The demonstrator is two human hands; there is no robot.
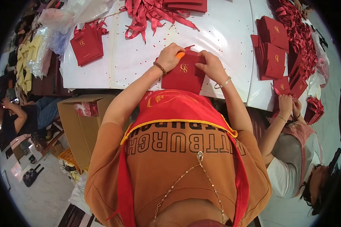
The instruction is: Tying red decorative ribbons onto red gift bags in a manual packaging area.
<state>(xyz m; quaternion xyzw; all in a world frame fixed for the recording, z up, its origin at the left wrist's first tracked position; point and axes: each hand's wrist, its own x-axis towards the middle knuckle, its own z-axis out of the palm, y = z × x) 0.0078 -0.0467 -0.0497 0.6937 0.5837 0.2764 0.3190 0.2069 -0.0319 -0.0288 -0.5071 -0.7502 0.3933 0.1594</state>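
Note:
A flat dark red paper bag [183, 75] with a gold emblem lies at the near edge of the white table [140, 56]. My left hand [169, 56] grips its upper left corner and also holds a small orange tool [180, 55]. My right hand [211, 65] pinches the bag's upper right edge. A beaded bracelet sits on my left wrist and a silver bangle on my right. I wear a red apron over an orange shirt.
Loose red ribbons [147, 15] lie at the table's far middle. A stack of red bags [87, 45] sits far left, and more stacks [272, 49] far right. A co-worker's hands [288, 104] hold a red bag on the right. A cardboard box [81, 125] stands below left.

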